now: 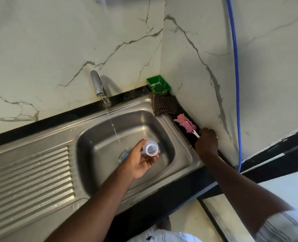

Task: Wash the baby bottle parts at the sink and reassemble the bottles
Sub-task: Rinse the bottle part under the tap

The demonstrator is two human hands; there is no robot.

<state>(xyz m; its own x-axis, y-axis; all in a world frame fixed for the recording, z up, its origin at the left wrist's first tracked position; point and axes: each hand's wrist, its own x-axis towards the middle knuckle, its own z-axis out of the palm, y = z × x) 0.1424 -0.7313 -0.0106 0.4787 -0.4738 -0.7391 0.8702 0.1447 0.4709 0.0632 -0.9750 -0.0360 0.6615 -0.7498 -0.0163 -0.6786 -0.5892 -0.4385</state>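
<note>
Left hand (141, 159) is holding the clear bottle (150, 148) over the middle of the sink (183, 165), beside the running water. Right hand (206, 143) grips the pink brush (186, 125) handle on the sink's right edge.

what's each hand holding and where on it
Left hand holds the bottle by its body, mouth toward the camera. Right hand holds the brush by its white handle.
</note>
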